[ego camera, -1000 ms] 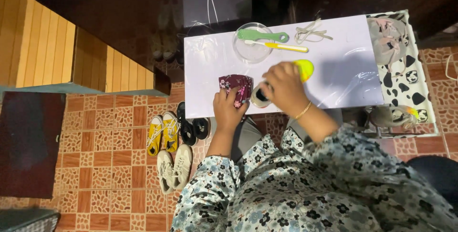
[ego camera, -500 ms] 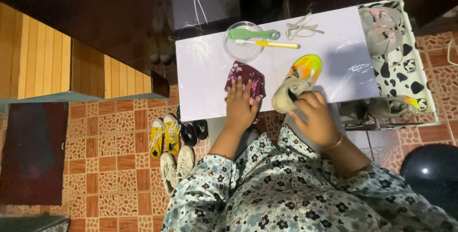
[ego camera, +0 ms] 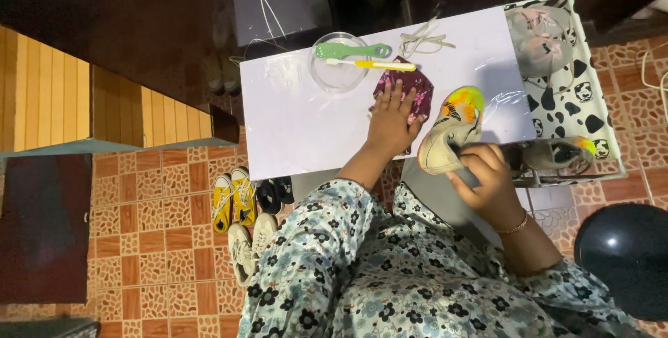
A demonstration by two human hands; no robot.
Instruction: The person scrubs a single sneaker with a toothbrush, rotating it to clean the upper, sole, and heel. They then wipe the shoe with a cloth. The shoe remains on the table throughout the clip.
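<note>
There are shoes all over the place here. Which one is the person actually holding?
The cream shoe with the neon yellow-and-orange toe, gripped at its heel by the right hand at the table edge. The yellow pair and the white pair sit untouched on the floor.

Maroon patterned cloth (ego camera: 407,91), neon yellow-orange shoe (ego camera: 452,126), white table (ego camera: 292,126), cow-print basket (ego camera: 581,94)

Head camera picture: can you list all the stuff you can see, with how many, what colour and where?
table: one, white, centre
bowl: one, clear, table's far edge
brushes: two, green and yellow-handled, across bowl
cloth: one, maroon, under left hand
laces: a bundle, pale, far edge
sneaker: one, cream with yellow-orange toe, in right hand
bin: one, white with black patches, right, holding shoes
floor shoes: yellow, black and white pairs, left of the person
left hand: flat on cloth
right hand: gripping sneaker's heel
</note>
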